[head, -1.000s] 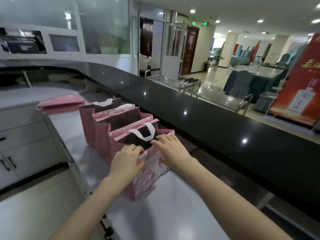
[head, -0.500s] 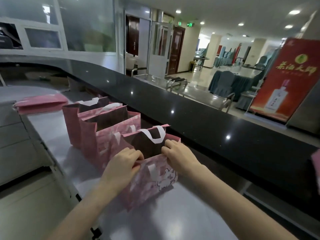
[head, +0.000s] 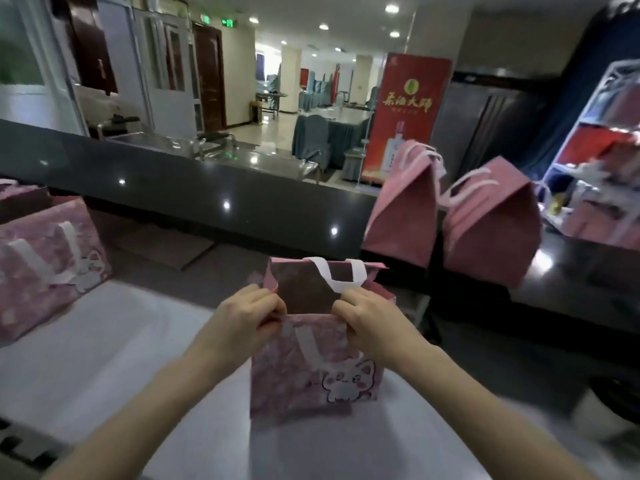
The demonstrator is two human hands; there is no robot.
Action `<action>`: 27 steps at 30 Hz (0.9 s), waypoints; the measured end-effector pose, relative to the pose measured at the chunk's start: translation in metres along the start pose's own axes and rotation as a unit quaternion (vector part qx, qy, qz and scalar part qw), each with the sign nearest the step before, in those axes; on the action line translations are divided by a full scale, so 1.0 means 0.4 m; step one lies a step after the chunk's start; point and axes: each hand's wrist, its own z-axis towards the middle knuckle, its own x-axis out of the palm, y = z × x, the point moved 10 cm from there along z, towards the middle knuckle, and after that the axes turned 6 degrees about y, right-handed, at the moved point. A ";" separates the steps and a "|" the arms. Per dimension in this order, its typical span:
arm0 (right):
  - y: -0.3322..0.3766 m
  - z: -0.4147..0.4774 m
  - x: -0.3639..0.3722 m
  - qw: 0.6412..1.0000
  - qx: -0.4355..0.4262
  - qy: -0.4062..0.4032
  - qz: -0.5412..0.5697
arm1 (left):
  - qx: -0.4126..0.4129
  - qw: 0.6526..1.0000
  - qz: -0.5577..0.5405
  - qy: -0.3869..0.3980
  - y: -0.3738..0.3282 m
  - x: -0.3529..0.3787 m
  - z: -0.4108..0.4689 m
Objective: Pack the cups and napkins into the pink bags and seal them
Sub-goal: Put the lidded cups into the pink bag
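While both hands pinch the near rim of the pink bag [head: 313,368], left hand [head: 242,315] and right hand [head: 367,318] fingers curled, its mouth gapes beyond their fingertips. Looks like the sealing step; next, fold that rim shut.

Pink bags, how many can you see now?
4: a cat-print bag gripped by left hand and right hand, a bag at left, two closed bags on the black counter at right. More may hide behind the left one.

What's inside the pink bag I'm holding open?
Inside the pink bag, only its dark back wall and white handle show. The near wall, left hand and right hand cover the bottom; contents cannot be seen.
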 end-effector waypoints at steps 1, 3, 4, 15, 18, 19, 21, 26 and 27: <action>-0.039 -0.057 -0.001 1.000 0.022 0.001 -0.003 | 0.016 1.000 -0.007 0.003 -0.050 0.035 0.015; -0.115 -0.184 -0.005 0.998 0.062 -0.002 -0.009 | 0.045 0.998 -0.027 0.016 -0.161 0.115 0.048; -0.147 -0.240 -0.008 0.997 0.075 -0.008 -0.004 | 0.056 0.998 -0.035 0.023 -0.208 0.153 0.062; -0.433 -0.575 -0.004 0.979 0.201 -0.011 -0.043 | 0.169 0.980 -0.079 0.074 -0.524 0.425 0.249; -0.501 -0.605 -0.004 0.974 0.224 -0.020 -0.037 | 0.182 0.976 -0.090 0.081 -0.554 0.478 0.299; -0.521 -0.611 -0.002 0.973 0.226 -0.018 -0.034 | 0.185 0.975 -0.093 0.081 -0.561 0.493 0.313; -0.557 -0.621 0.007 0.972 0.230 -0.005 -0.038 | 0.190 0.973 -0.104 0.079 -0.575 0.518 0.341; -0.605 -0.664 0.009 0.972 0.234 -0.022 -0.008 | 0.194 0.974 -0.096 0.065 -0.594 0.546 0.397; -0.607 -0.681 0.001 0.972 0.235 -0.034 -0.002 | 0.192 0.975 -0.091 0.058 -0.596 0.548 0.404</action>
